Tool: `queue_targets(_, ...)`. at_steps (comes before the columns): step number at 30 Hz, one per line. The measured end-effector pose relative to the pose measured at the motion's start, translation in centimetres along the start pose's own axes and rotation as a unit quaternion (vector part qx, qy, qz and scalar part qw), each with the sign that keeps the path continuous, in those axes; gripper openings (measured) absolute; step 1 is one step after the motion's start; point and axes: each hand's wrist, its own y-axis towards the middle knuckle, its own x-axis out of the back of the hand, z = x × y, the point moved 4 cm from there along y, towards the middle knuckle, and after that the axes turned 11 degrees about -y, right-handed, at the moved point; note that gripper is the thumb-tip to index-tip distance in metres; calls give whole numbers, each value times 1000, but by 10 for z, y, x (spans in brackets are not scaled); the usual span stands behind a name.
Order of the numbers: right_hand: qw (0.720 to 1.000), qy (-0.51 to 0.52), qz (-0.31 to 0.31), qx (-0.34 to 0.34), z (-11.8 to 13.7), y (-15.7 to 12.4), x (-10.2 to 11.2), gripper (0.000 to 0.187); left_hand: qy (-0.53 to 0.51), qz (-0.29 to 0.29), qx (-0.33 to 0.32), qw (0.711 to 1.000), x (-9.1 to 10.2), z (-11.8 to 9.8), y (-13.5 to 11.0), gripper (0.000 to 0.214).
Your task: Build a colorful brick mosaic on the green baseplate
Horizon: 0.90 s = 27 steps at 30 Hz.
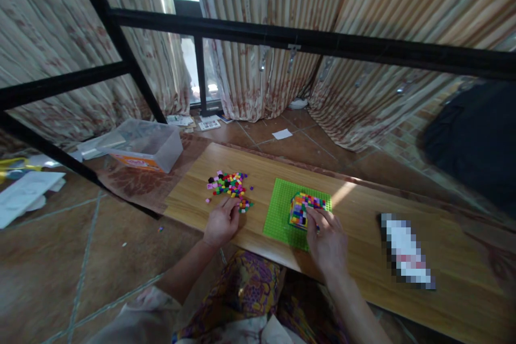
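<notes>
A green studded baseplate (278, 215) lies on the wooden board in front of me. On it stands a low block of many-coloured toy bricks (299, 205). My right hand (328, 236) is over the near right side of this block, its fingers bent together and touching the top; whatever they may pinch is hidden. To the left, a loose pile of small bricks (229, 184) is spread on the board. My left hand (222, 221) rests at the pile's near edge with its fingers curled in, beside a small cluster of bricks (244, 205). What its fingertips hold cannot be made out.
The wooden board (363, 215) runs to the right, with a blurred-out object (407, 250) on it. A clear plastic box (149, 145) stands on the floor at the left. Black metal bars (242, 27) cross in front of the curtains (258, 75). Papers lie on the tiles.
</notes>
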Motion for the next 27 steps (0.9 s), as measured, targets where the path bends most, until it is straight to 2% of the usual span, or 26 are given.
queue_targets(3,997,59,-43,-13,21,-2,6,28,1,0,0,1000,0,0,-1,19)
queue_targets(5,993,110,-38,1,41,-3,1,26,0,4,0,1000,0,0,-1,19)
queue_targets(9,985,164,41,37,80,-1,-26,28,-1,2,-1,1000,-1,1,-2,19)
queue_targets(13,976,168,123,64,103,5,-54,30,-2,4,-2,1000,-2,1,-2,19)
queue_targets(16,974,149,148,83,111,11,-67,30,-6,7,-8,1000,-2,1,-3,20)
queue_targets(21,978,107,145,105,114,18,-76,24,-8,-2,-17,1000,-3,-1,-3,20)
queue_targets(24,977,115,152,100,114,18,-73,23,-9,-2,-15,1000,-2,-1,-3,20)
queue_targets(27,973,160,154,64,108,13,-62,23,-7,5,-9,1000,-2,-1,-3,20)
